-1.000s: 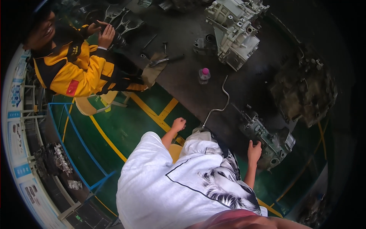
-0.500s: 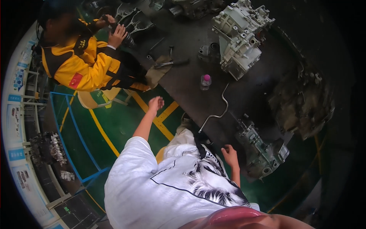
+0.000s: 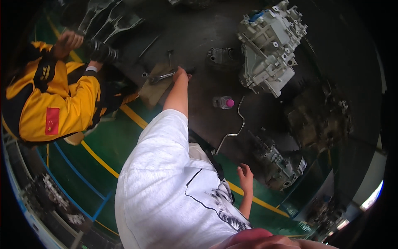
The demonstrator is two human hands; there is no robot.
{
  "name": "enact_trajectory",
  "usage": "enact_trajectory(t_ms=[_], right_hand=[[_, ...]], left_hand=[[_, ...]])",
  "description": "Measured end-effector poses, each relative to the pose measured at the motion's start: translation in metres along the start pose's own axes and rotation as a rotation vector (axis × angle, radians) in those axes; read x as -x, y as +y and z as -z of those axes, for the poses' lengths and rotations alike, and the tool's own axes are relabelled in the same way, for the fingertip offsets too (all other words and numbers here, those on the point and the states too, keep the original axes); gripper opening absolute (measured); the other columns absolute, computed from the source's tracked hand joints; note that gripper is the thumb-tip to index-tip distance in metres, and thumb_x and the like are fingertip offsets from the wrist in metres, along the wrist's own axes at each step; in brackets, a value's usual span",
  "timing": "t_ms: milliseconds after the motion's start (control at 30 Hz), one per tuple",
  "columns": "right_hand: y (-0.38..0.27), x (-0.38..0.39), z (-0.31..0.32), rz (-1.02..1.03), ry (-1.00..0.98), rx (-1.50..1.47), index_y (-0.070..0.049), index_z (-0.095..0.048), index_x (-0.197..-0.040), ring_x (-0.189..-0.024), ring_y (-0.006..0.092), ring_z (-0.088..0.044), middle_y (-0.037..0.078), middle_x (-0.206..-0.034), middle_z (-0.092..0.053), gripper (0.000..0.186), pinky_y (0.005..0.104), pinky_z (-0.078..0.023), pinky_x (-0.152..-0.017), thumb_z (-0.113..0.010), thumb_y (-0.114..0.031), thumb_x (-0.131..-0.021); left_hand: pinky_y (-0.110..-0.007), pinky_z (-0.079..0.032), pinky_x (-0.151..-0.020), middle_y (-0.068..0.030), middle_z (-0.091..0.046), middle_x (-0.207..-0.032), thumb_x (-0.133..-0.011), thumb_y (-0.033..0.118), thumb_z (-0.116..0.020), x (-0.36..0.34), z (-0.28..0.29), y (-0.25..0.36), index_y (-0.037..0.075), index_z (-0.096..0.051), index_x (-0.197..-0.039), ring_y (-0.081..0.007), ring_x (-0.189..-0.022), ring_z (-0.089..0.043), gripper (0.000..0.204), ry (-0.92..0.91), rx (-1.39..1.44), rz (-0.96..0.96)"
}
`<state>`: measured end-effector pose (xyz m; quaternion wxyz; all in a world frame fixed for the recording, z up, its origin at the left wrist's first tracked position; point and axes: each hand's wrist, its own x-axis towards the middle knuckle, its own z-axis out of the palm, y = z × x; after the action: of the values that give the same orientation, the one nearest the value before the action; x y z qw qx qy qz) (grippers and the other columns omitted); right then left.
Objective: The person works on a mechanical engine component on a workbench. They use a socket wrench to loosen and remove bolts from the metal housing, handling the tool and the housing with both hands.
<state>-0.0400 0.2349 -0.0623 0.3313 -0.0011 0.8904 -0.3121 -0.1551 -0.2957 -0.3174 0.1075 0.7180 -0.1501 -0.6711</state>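
My left hand (image 3: 181,74) is stretched out over the table, at the handle end of a silver wrench (image 3: 161,76) lying on a tan piece of cardboard or cloth (image 3: 151,92); its fingers are partly hidden, so I cannot tell whether they grip it. A black-handled tool partly shows beside that hand. My right hand (image 3: 245,172) hangs low beside the table, empty, with fingers loosely apart. A clear bottle with a pink cap (image 3: 224,102) and a bent metal pipe (image 3: 242,122) lie between my hands.
A co-worker in yellow and black (image 3: 58,101) grips a dark ribbed part (image 3: 101,52) at left. The dark table (image 3: 199,120) carries a large silver gearbox casing (image 3: 269,47), a smaller casing (image 3: 280,166), a dirty housing (image 3: 317,116), metal arms and loose tools. Green floor (image 3: 83,166) has painted lines.
My left hand has reached forward and up from near my body to the wrenches. The view has shifted. My right hand has moved away from the smaller casing.
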Motion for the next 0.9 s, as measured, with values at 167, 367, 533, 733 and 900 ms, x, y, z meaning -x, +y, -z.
enact_trajectory(t_ms=[167,367,533,733,900], right_hand=[[0.007,0.031,-0.032,-0.101,-0.084,-0.087,0.000,-0.058,-0.114,-0.078,0.0206,-0.066,0.020,-0.086,-0.068,0.034,0.0320,-0.051,-0.071,-0.064,-0.019,-0.088],[-0.010,0.036,-0.025,-0.039,0.100,-0.031,-0.002,-0.059,-0.111,-0.077,0.0305,-0.066,0.017,-0.086,-0.068,0.035,0.0369,-0.051,-0.069,-0.063,-0.026,-0.087],[0.008,0.048,-0.026,0.030,0.209,-0.212,-0.004,-0.062,-0.107,-0.079,0.0311,-0.065,0.015,-0.085,-0.067,0.029,0.0380,-0.051,-0.070,-0.062,-0.024,-0.086],[0.041,0.052,-0.022,0.127,0.266,-0.402,-0.004,-0.062,-0.107,-0.072,0.0229,-0.065,0.012,-0.079,-0.066,0.024,0.0320,-0.051,-0.067,-0.062,-0.019,-0.087],[0.028,0.047,0.010,0.131,0.119,-0.909,-0.002,-0.059,-0.112,-0.075,0.0132,-0.063,0.007,-0.085,-0.067,0.026,0.0263,-0.050,-0.067,-0.059,-0.017,-0.092]], left_hand=[[-0.044,-0.054,-0.072,-0.0218,-0.064,-0.106,-0.079,0.033,-0.062,0.018,-0.014,-0.044,-0.010,-0.062,-0.100,-0.0349,-0.092,-0.064,0.048,0.242,0.188,-0.167],[-0.048,-0.042,-0.089,-0.0177,-0.050,-0.113,-0.085,0.038,-0.043,-0.027,0.075,-0.044,0.001,-0.042,-0.117,-0.0317,-0.096,-0.051,0.048,-0.230,0.150,-0.210],[-0.025,-0.040,-0.049,-0.0011,-0.045,-0.067,-0.082,0.020,-0.054,0.035,0.119,-0.037,0.012,-0.043,-0.074,-0.0132,-0.054,-0.043,0.015,-0.228,0.033,-0.273],[-0.027,-0.039,-0.043,-0.0030,-0.046,-0.057,-0.086,0.012,-0.055,0.205,0.172,-0.142,0.004,-0.052,-0.079,-0.0141,-0.046,-0.045,0.011,-0.351,-0.296,-0.656],[-0.024,-0.035,-0.038,-0.0002,-0.047,-0.055,-0.087,0.014,-0.062,0.321,0.226,-0.206,0.002,-0.054,-0.082,-0.0074,-0.043,-0.044,0.015,-0.636,-0.789,-0.883]])
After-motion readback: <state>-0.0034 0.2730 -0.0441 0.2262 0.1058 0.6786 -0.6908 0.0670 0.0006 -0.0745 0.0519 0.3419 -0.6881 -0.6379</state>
